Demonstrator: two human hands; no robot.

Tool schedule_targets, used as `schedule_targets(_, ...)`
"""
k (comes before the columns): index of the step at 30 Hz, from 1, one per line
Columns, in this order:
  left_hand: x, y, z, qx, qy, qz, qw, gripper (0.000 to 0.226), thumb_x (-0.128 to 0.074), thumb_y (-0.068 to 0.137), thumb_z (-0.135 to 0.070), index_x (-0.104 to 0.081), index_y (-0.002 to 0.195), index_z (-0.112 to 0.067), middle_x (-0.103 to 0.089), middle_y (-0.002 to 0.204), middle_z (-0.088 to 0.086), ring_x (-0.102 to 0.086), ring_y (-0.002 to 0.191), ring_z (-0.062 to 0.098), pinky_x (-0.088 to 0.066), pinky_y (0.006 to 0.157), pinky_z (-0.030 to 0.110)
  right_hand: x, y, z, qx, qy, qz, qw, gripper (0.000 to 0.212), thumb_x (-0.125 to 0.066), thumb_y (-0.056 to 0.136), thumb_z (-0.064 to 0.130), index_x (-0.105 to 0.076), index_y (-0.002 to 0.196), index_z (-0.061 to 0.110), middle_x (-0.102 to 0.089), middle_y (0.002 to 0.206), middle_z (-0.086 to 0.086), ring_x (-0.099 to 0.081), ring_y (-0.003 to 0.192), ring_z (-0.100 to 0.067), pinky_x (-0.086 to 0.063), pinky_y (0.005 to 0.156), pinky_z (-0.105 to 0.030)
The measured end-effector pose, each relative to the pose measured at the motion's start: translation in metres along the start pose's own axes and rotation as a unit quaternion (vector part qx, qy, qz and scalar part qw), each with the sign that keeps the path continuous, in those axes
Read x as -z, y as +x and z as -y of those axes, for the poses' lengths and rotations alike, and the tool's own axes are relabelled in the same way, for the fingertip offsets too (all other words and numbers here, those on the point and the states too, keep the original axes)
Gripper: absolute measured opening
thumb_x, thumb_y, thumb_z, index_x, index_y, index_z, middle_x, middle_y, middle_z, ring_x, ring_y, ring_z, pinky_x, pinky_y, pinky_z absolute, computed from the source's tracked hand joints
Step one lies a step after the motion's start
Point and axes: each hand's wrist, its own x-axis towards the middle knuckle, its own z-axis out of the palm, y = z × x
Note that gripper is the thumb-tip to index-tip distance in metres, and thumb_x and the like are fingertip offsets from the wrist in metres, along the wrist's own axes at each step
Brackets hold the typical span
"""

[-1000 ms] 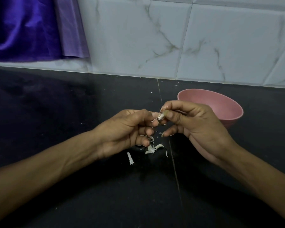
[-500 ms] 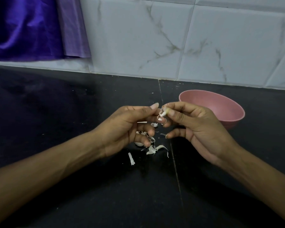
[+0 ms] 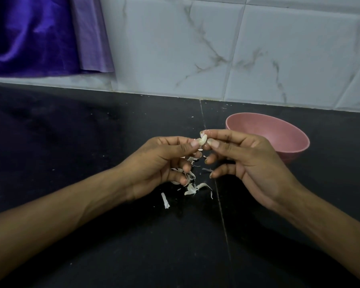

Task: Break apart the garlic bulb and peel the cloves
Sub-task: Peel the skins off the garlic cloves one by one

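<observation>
In the head view, a small pale garlic clove point(image 3: 203, 140) is pinched between the thumb and forefinger tips of both hands, raised above the black tabletop point(image 3: 92, 142). The left hand point(image 3: 162, 165) is curled, its lower fingers folded toward the palm; the right hand point(image 3: 245, 161) is also curled, with its lower fingers loosely bent. Directly beneath the hands, white peel scraps point(image 3: 192, 187) are scattered on the tabletop. A pink bowl point(image 3: 279, 138) is seen just behind the right hand. A purple cloth point(image 3: 40, 34) is hung against the tiled wall point(image 3: 216, 48).
</observation>
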Motion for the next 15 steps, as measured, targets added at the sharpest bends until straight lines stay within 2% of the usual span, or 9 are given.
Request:
schedule_targets(8, 0.0021, 0.0009, 0.0020, -0.004, -0.006, 0.001, 1.000, 0.021, -0.064, 0.081, -0.021, -0.069, 0.095, -0.007, -0.066, 0.078, 0.000, -0.051, 0.051, 0.009, -0.046, 0.041, 0.021, -0.0010, -0.0031, -0.0014, 0.020, -0.058, -0.015, 0.998, 0.025, -0.070, 0.076, 0.020, -0.074, 0.097, 0.007, -0.073, 0.085, -0.007, -0.063, 0.064, -0.016, -0.056, 0.049, -0.029)
schedule_targets(15, 0.0035, 0.0011, 0.0036, 0.001, 0.006, -0.014, 1.000, 0.024, -0.065, 0.081, -0.021, -0.069, 0.099, -0.004, -0.064, 0.079, 0.002, -0.051, 0.051, 0.010, -0.047, 0.041, 0.023, -0.0029, -0.0025, -0.0018, 0.045, -0.077, -0.021, 0.996, 0.024, -0.071, 0.076, 0.016, -0.073, 0.097, 0.006, -0.072, 0.079, -0.007, -0.064, 0.062, -0.017, -0.056, 0.048, -0.030)
